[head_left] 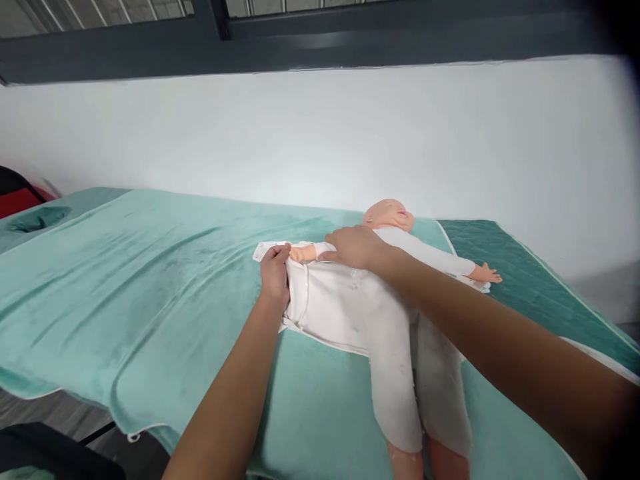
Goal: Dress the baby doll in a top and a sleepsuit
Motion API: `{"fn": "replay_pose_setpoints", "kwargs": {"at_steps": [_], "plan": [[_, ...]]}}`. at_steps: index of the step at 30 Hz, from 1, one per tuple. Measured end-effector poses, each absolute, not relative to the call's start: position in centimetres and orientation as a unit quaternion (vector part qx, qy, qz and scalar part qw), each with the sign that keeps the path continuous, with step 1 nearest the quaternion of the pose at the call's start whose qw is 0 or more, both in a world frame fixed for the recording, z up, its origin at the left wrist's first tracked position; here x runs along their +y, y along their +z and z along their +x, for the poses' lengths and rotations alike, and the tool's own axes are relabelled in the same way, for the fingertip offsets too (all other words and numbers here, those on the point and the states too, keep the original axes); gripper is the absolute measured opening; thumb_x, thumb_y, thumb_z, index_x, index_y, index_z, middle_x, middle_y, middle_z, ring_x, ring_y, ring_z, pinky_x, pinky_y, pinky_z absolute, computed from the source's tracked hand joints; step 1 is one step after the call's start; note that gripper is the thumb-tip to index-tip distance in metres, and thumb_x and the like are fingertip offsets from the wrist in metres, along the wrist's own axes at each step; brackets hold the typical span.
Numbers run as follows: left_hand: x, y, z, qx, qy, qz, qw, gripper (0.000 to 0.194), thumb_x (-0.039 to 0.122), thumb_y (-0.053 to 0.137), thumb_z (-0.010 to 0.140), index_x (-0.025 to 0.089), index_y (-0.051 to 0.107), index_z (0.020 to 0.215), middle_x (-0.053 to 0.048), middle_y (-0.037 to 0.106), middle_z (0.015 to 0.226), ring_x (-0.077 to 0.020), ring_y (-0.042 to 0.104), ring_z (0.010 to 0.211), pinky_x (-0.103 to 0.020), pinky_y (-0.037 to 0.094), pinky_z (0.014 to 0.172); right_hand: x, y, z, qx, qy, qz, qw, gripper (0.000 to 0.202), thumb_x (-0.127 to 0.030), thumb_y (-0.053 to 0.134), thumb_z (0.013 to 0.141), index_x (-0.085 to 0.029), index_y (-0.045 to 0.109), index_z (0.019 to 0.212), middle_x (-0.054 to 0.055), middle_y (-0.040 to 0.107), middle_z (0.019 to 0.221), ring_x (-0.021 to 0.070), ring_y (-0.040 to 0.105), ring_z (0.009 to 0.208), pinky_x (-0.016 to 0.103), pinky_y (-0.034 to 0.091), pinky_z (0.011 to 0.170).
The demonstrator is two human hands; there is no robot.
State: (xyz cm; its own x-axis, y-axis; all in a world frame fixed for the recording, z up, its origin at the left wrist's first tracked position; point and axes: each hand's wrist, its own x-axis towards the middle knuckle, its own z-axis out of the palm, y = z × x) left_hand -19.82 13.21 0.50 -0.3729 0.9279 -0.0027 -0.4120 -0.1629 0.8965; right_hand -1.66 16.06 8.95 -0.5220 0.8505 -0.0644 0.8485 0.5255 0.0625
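Note:
A baby doll (pixel 395 347) with a white cloth body lies on its back, its head at the far side and its legs towards me. Spread beneath its trunk is a white baby garment (pixel 325 300). My left hand (pixel 275 270) is closed on the garment's edge, right beside the doll's small hand (pixel 303 253). Across the doll's chest reaches my right hand (pixel 353 246), its thumb and fingers around the doll's upper arm on that same side. The doll's other arm (pixel 485 273) stretches out to the right, over another part of the white cloth.
A pale green sheet (pixel 165 287) with folds covers the bed, and a darker green cover (pixel 480 243) shows at the right. Behind stands a white wall (pixel 225 133) below a dark window frame (pixel 310 40). A red and black object (pixel 20 200) is at the left edge.

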Motion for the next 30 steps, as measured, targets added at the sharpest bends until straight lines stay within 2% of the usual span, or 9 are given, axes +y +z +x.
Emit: {"fn": "replay_pose_setpoints", "kwargs": {"at_steps": [5,8,11,13,16,18,21,25,30], "plan": [[13.1,0.1,-19.3,0.469,0.687,0.389,0.395,0.023,0.039,0.069,0.077,0.019,0.058,0.074,0.002,0.058,0.075,-0.0118,0.054,0.071,-0.025,0.045,0.071,16.0,8.3,-2.1,0.868,0.039,0.490,0.067,0.046,-0.057,0.042,0.094,-0.019,0.066,0.100,0.014,0.071,0.099,0.0312,0.065,0.092,0.042,0.042,0.080],[12.6,0.5,-18.8,0.490,0.603,0.503,0.378,0.017,0.037,0.065,0.081,0.020,0.065,0.080,0.001,0.061,0.074,-0.0130,0.054,0.071,-0.025,0.043,0.071,16.3,7.5,-2.7,0.864,0.044,0.500,0.036,0.046,-0.055,0.042,0.094,-0.016,0.066,0.102,0.017,0.071,0.098,0.0325,0.066,0.094,0.043,0.043,0.081],[12.1,0.9,-18.3,0.492,0.524,0.602,0.349,0.020,0.039,0.061,0.085,0.021,0.071,0.085,-0.001,0.067,0.081,-0.0161,0.058,0.078,-0.027,0.044,0.074,16.6,6.9,-3.5,0.847,0.036,0.531,0.006,0.035,-0.040,0.043,0.095,-0.013,0.063,0.107,0.019,0.070,0.102,0.0324,0.066,0.096,0.042,0.044,0.080],[12.0,1.0,-18.4,0.502,0.516,0.632,0.287,0.023,0.039,0.057,0.088,0.021,0.072,0.088,-0.003,0.069,0.090,-0.0179,0.060,0.086,-0.028,0.044,0.078,16.7,6.9,-3.9,0.840,0.034,0.541,-0.009,0.033,-0.035,0.042,0.095,-0.013,0.060,0.111,0.019,0.069,0.106,0.0321,0.065,0.097,0.041,0.045,0.079],[12.1,0.7,-18.9,0.580,0.511,0.613,0.167,0.023,0.037,0.053,0.090,0.021,0.069,0.095,-0.005,0.068,0.095,-0.0196,0.060,0.090,-0.031,0.044,0.082,16.3,7.8,-3.3,0.844,0.029,0.534,-0.026,0.035,-0.039,0.039,0.097,-0.015,0.058,0.115,0.018,0.068,0.110,0.0303,0.063,0.100,0.039,0.045,0.081],[12.2,0.4,-19.2,0.642,0.471,0.596,0.102,0.023,0.038,0.055,0.089,0.020,0.066,0.097,-0.008,0.065,0.096,-0.0221,0.059,0.092,-0.034,0.044,0.083,15.8,8.8,-1.9,0.845,0.005,0.530,-0.074,0.035,-0.041,0.038,0.098,-0.018,0.058,0.116,0.014,0.067,0.115,0.0275,0.062,0.102,0.037,0.044,0.081],[12.0,0.2,-19.2,0.698,0.398,0.593,0.053,0.024,0.041,0.058,0.087,0.019,0.063,0.097,-0.010,0.063,0.103,-0.0246,0.059,0.096,-0.035,0.044,0.080,14.7,10.0,2.2,0.800,-0.048,0.547,-0.243,0.034,-0.042,0.039,0.097,-0.023,0.060,0.115,0.009,0.067,0.119,0.0240,0.061,0.103,0.034,0.044,0.083],[11.4,0.4,-18.8,0.719,0.344,0.603,0.044,0.017,0.039,0.055,0.090,0.022,0.059,0.087,-0.008,0.063,0.101,-0.0219,0.061,0.087,-0.032,0.041,0.070,12.4,8.3,9.7,0.632,-0.016,0.657,-0.410,0.034,-0.047,0.043,0.093,-0.022,0.064,0.103,0.009,0.070,0.103,0.0245,0.062,0.091,0.035,0.043,0.077],[10.8,0.8,-18.2,0.656,0.360,0.661,0.051,0.018,0.038,0.050,0.092,0.023,0.055,0.084,-0.004,0.065,0.089,-0.0207,0.059,0.082,-0.031,0.038,0.068,10.1,3.2,15.8,0.548,-0.002,0.752,-0.366,0.039,-0.054,0.041,0.091,-0.023,0.066,0.091,0.010,0.066,0.070,0.0287,0.059,0.068,0.039,0.038,0.065]]}}
